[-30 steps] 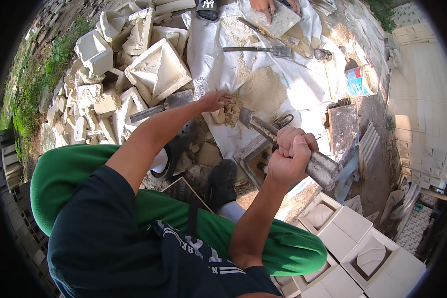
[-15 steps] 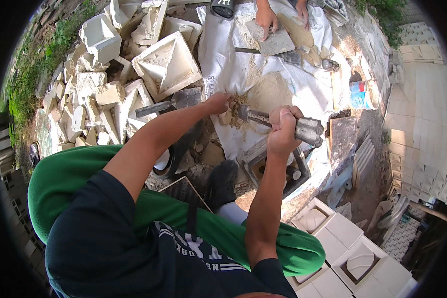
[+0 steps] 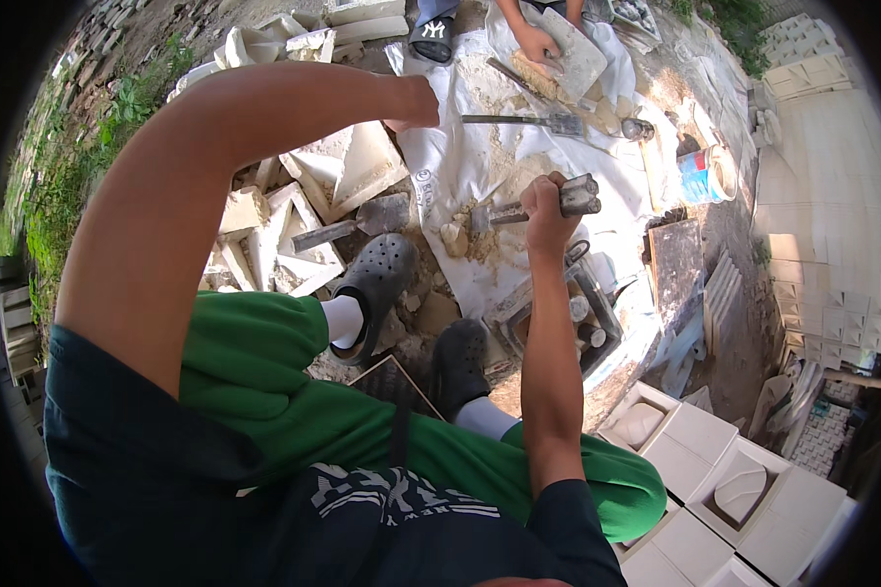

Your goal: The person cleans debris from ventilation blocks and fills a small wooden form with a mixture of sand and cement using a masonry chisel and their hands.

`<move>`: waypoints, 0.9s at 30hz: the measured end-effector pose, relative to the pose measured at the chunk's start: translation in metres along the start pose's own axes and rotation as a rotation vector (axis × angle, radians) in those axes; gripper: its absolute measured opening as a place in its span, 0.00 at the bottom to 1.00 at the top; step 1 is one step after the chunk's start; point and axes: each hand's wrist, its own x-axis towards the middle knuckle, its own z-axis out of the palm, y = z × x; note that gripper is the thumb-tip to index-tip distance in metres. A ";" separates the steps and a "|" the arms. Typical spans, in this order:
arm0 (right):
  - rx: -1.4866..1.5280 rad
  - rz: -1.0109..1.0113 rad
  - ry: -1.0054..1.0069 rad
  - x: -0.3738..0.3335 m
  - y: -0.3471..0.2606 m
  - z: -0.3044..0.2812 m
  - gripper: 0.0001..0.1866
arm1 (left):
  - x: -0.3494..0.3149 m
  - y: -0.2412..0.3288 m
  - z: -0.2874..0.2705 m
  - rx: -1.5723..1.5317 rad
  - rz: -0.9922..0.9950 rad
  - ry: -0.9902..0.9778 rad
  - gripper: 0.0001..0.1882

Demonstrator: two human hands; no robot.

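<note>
Clamped right hand [image 3: 546, 203] around grey tool [image 3: 507, 212], with pale lump [image 3: 454, 238] left of that hand; couldn't tell grip of left hand [image 3: 417, 103]

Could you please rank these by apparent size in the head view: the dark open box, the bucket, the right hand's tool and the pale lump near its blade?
Dark open box
Bucket and tool: too alike to rank; right hand partly covers the latter
Pale lump

Grey blade-ended tool [image 3: 581, 197] gripped in right hand [image 3: 547, 207], its tip just beside pale lumps [image 3: 454, 238] on white sheet [image 3: 619, 174]. Left hand [image 3: 417, 104] held out near sheet's edge. Grey slab [image 3: 582, 59] touched by co-worker's hand [image 3: 537, 45].
</note>
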 end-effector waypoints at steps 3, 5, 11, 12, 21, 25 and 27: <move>0.121 -0.047 -0.021 -0.012 -0.043 -0.004 0.14 | 0.000 -0.021 -0.012 -0.008 0.024 -0.018 0.16; 0.107 -0.091 -0.060 -0.022 -0.063 0.008 0.15 | 0.005 -0.020 -0.007 -0.015 0.028 -0.020 0.16; 0.039 0.062 -0.110 -0.006 -0.001 -0.007 0.10 | 0.050 0.029 -0.020 -0.169 0.049 -0.009 0.12; 0.038 0.061 -0.084 -0.005 0.012 -0.009 0.10 | 0.055 0.038 -0.012 -0.277 0.053 0.060 0.12; -0.245 0.012 0.274 -0.006 0.077 0.017 0.15 | 0.089 0.162 0.093 -1.383 -0.549 0.434 0.12; -0.071 0.115 0.256 -0.005 0.078 0.003 0.18 | 0.106 0.198 0.115 -1.458 -0.544 0.378 0.19; -0.090 0.212 0.192 0.009 0.059 -0.001 0.18 | 0.106 0.200 0.105 -1.472 -0.462 0.349 0.23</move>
